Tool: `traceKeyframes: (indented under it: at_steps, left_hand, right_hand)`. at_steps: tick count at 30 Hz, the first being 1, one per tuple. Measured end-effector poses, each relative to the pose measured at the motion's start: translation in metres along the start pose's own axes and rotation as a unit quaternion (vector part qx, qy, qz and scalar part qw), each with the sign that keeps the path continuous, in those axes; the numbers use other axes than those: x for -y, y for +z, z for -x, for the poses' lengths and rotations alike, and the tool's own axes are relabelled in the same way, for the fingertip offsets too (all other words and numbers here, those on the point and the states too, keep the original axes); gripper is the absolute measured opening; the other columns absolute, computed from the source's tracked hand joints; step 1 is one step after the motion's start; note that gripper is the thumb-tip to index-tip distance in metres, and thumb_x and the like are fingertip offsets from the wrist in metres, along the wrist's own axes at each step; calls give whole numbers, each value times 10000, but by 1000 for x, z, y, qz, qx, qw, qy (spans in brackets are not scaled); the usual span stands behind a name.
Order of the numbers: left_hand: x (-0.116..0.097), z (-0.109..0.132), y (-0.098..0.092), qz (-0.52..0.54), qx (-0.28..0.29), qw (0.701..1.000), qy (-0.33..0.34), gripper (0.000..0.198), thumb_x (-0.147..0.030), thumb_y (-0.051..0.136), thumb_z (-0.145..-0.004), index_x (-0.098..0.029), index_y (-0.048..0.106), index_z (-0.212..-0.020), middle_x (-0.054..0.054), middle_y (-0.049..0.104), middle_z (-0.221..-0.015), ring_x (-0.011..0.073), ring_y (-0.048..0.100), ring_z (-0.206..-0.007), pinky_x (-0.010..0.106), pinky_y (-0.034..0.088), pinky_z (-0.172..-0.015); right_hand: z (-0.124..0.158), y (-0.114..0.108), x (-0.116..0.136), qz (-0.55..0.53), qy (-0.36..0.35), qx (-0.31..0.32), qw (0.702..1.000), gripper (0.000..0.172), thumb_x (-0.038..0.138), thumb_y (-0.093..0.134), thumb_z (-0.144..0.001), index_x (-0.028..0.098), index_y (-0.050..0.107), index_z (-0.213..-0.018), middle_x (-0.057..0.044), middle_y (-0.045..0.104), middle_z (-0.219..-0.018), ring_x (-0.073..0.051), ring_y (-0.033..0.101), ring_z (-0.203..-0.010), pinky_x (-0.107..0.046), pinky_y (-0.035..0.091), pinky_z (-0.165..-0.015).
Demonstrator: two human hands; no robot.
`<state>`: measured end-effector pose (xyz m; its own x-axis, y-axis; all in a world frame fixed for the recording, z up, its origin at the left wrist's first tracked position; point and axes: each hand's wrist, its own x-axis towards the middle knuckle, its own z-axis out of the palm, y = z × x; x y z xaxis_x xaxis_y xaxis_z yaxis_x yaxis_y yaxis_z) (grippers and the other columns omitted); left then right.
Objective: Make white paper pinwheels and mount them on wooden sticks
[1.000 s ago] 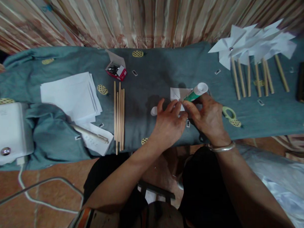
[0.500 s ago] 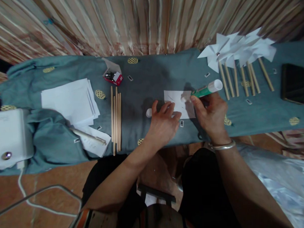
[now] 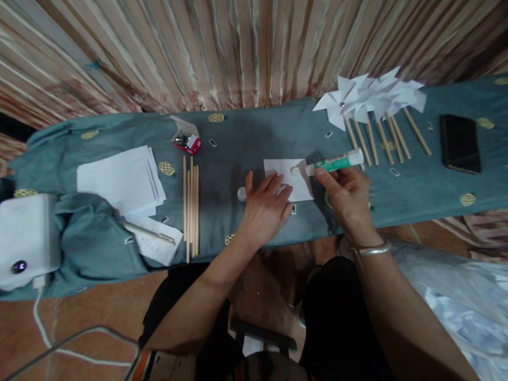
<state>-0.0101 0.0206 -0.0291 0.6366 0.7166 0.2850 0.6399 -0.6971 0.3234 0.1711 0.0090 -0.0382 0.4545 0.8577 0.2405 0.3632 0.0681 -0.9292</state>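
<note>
A small white paper square (image 3: pixel 302 191) lies on the cloth in front of me. My left hand (image 3: pixel 265 207) rests flat on its left part with the fingers spread, holding nothing. In my right hand (image 3: pixel 349 195) is a green and white glue stick (image 3: pixel 336 162), its tip pointing left at the paper's right edge. A pale round spot (image 3: pixel 295 170), perhaps glue, shows near the paper's upper edge. Beside my left thumb lies a small white cap (image 3: pixel 242 194).
Several wooden sticks (image 3: pixel 191 209) lie to the left, below a small red box (image 3: pixel 188 141) of metal pieces. Farther left are stacked paper (image 3: pixel 112 179), a pen (image 3: pixel 151 232) and a white device (image 3: pixel 28 231). Paper pinwheels (image 3: pixel 371 97) and a phone (image 3: pixel 460 143) lie at right.
The glue stick has lifted off the paper and shifted towards its right edge, now more level. A pale spot shows where its tip was. My left hand stays on the paper; the view has shifted slightly.
</note>
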Motion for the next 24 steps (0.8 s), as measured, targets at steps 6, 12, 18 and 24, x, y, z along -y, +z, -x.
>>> traceKeyframes:
  at_steps: [6,12,18,24]
  left_hand:
    - [-1,-3,-2,4,-4,1000,-15,260,-265,533,-918,-195,665,-1131,112,632,-1297,283,542,-1246,662,208,-1138]
    - [11,0,-12,4,-3,999,-37,284,-283,502,-936,-206,649,-1165,97,634,-1295,273,532,-1239,628,212,-1135]
    - [30,5,-29,16,2,997,-70,366,-316,600,-880,-173,621,-1216,114,603,-1330,294,502,-1223,510,385,-1029]
    - [46,17,-33,19,47,995,-86,317,-232,626,-852,-159,655,-1159,111,656,-1202,284,563,-1090,447,479,-922]
  right_hand:
    - [-2,11,9,139,-30,27,989,265,423,669,-801,173,678,-890,-69,729,-810,-206,677,-715,-360,534,-694]
    - [-1,13,15,250,-59,42,965,282,449,659,-812,171,692,-842,-74,720,-729,-233,657,-642,-366,491,-636]
    - [-4,12,14,271,-71,54,958,271,455,689,-791,184,695,-810,-73,719,-709,-238,651,-624,-356,465,-606]
    - [-11,11,-3,97,58,36,993,260,429,746,-737,175,690,-732,-28,690,-669,-175,627,-603,-312,481,-596]
